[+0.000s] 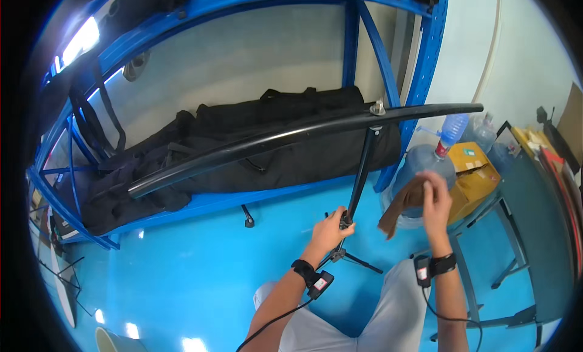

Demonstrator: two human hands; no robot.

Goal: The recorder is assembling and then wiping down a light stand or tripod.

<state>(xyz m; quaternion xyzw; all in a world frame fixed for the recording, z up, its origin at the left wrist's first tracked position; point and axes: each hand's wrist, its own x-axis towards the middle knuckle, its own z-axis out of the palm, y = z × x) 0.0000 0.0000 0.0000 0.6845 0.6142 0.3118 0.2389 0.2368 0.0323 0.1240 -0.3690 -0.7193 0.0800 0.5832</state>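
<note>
My left hand (330, 235) is wrapped around the upright of a black tripod stand (364, 164), at a joint low on its pole. Across the top of the stand lies a long black bar (273, 136), fixed by a silver metal fitting (378, 107). It reaches far to the left and a shorter way to the right. In my right hand (436, 203) a folded brown cloth (398, 209) is pinched between thumb and fingers, hanging to the right of the pole and apart from it. The stand's legs spread on the floor between my knees.
Black fabric bags (291, 158) fill the low shelf of a blue metal rack (422, 60) behind the bar. To the right stand a large water bottle (419, 161), a yellow carton (470, 188) and a dark green table (528, 218). A pale bin (112, 340) is at the lower left.
</note>
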